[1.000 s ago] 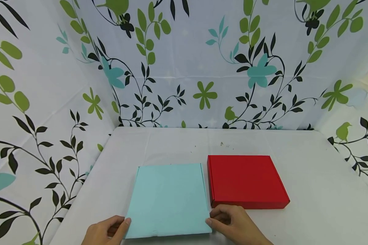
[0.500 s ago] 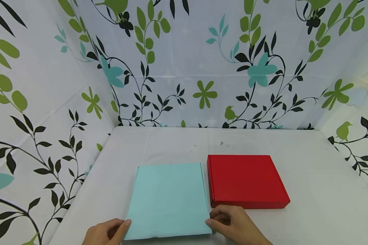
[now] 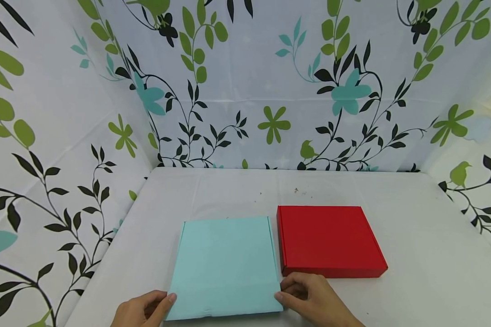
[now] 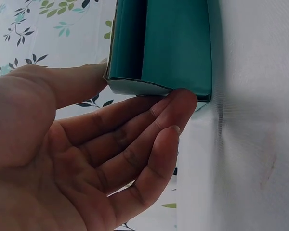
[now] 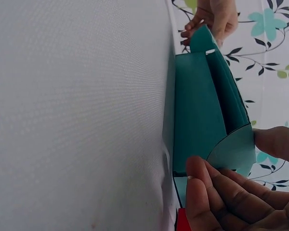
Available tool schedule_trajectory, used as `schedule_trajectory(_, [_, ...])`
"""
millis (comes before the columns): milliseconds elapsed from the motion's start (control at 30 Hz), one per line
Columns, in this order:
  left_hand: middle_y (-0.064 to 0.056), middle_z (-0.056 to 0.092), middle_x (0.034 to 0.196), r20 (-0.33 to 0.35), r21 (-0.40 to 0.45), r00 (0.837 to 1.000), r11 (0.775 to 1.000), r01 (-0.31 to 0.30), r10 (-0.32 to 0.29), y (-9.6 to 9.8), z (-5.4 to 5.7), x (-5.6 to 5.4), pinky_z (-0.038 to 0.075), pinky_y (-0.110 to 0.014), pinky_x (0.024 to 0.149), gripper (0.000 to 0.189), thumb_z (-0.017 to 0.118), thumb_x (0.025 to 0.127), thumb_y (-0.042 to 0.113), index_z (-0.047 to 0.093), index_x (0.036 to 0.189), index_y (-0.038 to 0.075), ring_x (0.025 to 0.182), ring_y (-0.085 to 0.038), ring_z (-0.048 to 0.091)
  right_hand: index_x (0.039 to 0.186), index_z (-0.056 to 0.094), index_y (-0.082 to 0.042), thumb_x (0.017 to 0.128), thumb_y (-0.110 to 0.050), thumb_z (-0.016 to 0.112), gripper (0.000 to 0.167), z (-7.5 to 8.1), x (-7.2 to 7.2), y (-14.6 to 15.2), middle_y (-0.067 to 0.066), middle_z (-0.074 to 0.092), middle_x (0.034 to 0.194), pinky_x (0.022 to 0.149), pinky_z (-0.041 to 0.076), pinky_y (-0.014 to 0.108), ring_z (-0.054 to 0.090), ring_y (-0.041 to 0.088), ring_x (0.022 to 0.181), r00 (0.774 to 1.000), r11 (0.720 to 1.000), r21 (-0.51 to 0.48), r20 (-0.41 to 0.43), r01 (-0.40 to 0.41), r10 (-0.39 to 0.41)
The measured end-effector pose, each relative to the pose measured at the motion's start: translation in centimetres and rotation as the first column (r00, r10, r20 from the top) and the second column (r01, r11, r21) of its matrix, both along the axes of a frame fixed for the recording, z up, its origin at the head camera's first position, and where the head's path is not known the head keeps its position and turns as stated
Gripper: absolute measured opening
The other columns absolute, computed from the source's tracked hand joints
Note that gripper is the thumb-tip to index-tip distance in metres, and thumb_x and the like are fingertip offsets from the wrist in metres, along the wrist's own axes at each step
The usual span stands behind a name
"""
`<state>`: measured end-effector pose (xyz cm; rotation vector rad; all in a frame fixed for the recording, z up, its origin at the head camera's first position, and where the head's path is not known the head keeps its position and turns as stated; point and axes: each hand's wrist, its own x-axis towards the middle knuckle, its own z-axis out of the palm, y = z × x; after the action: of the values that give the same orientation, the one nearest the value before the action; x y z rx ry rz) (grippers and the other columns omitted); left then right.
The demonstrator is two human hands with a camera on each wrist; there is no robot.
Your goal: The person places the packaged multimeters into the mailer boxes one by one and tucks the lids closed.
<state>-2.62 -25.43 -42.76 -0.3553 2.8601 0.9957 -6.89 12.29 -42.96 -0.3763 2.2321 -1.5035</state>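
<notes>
A light blue cardboard box [image 3: 225, 263] lies flat on the table, left of centre. Its lid stands slightly raised along the near edge, and the wrist views show a dark gap above the front panel [image 4: 178, 48]. My left hand [image 3: 141, 309] holds the near left corner, thumb at the lid's edge and fingertips against the side. At the near right corner, my right hand [image 3: 311, 297] has its thumb by the lid's edge. Its fingers lie along the side, by a rounded flap [image 5: 233, 149]. The inside of the box is hidden.
A shut red box [image 3: 327, 240] sits just right of the blue one, its near left corner close to my right fingers. White cloth covers the table [image 3: 417, 227]. Leaf-patterned curtains [image 3: 245, 91] hang behind and at both sides. Small specks [image 3: 296, 190] dot the far part of the table.
</notes>
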Motion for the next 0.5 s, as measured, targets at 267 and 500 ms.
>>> schedule_trajectory(267, [0.001, 0.072, 0.072, -0.021, 0.006, 1.000, 1.000, -0.008, 0.008, -0.13, -0.40, 0.12, 0.056, -0.031, 0.056, 0.033, 0.074, 0.097, 0.034, 0.079, 0.092, 0.002, 0.062, -0.012, 0.068, 0.107, 0.074, -0.007, 0.096, -0.028, 0.077, 0.024, -0.02, 0.06, -0.04, -0.006, 0.072, 0.089, 0.071, 0.058, 0.027, 0.069, 0.014, 0.079, 1.000, 1.000, 0.004, -0.023, 0.001, 0.000])
schedule_trajectory(500, [0.003, 0.072, 0.073, -0.009, 0.007, 1.000, 1.000, 0.000, 0.000, -0.28, -0.65, 0.01, 0.055, -0.030, 0.057, 0.033, 0.075, 0.096, 0.036, 0.078, 0.093, 0.003, 0.063, -0.011, 0.068, 0.104, 0.073, -0.010, 0.096, -0.030, 0.077, 0.022, -0.26, 0.00, 0.04, -0.010, 0.072, 0.090, 0.075, 0.058, 0.028, 0.070, 0.011, 0.081, 0.996, 1.000, 0.004, -0.086, -0.021, 0.021])
